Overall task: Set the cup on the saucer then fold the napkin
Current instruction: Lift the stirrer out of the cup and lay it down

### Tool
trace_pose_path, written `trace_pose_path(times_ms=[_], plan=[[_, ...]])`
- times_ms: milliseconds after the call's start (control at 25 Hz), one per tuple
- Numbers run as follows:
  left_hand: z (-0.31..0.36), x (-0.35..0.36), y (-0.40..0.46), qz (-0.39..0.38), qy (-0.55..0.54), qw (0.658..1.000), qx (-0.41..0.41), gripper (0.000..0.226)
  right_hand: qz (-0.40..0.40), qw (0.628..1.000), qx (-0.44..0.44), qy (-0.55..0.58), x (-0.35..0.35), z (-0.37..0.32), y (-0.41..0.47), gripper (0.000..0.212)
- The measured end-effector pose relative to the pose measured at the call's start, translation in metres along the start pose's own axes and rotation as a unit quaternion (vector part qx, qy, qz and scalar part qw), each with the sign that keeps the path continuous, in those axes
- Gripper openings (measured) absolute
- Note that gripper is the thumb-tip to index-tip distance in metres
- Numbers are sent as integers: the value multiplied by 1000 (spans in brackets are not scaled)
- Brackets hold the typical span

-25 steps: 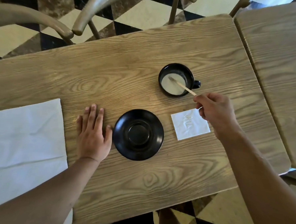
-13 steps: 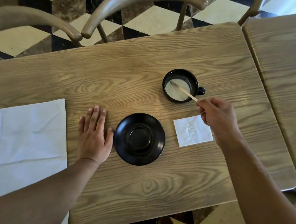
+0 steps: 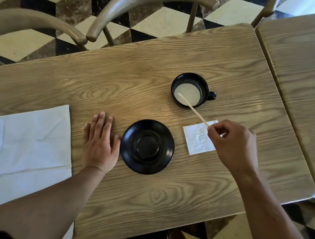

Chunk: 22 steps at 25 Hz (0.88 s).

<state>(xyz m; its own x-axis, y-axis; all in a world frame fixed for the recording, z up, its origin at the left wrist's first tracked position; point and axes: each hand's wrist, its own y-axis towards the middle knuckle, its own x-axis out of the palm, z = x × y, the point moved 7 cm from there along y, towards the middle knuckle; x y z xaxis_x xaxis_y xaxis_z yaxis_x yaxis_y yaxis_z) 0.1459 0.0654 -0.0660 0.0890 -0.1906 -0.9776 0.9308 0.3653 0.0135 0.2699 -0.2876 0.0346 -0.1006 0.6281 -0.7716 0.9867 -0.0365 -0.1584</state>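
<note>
My right hand (image 3: pixel 232 141) draws back toward me over the small napkin (image 3: pixel 197 138), sliding the stirrer (image 3: pixel 193 110) outward from the cup (image 3: pixel 190 90).

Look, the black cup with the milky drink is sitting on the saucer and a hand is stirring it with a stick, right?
Not quite. In the head view the cup stands on the bare table, apart from the empty saucer. The right hand does hold the stick in the drink.

Wooden table (image 3: pixel 137 78); cup (image 3: pixel 190 90), saucer (image 3: pixel 147 146), two napkins (image 3: pixel 27 141)
</note>
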Motion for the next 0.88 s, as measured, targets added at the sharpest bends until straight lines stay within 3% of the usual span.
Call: trace_pose_path(times_ms=[120,360,640,880], plan=[[-1,1,0,-2,2,1000,0,66,7,1000,-7,-13,-2,1,-6,13],[-1,0,-1,-3,-5,1000,1,66,-1,997,64,48,4,21,-18,13],[1,0,0,-5,-13,1000,1,67,-34,967,114,224,8,54,-38,6],[1,0,-1,-7,-6,1000,3,67,-55,973,134,179,8,89,-69,15]])
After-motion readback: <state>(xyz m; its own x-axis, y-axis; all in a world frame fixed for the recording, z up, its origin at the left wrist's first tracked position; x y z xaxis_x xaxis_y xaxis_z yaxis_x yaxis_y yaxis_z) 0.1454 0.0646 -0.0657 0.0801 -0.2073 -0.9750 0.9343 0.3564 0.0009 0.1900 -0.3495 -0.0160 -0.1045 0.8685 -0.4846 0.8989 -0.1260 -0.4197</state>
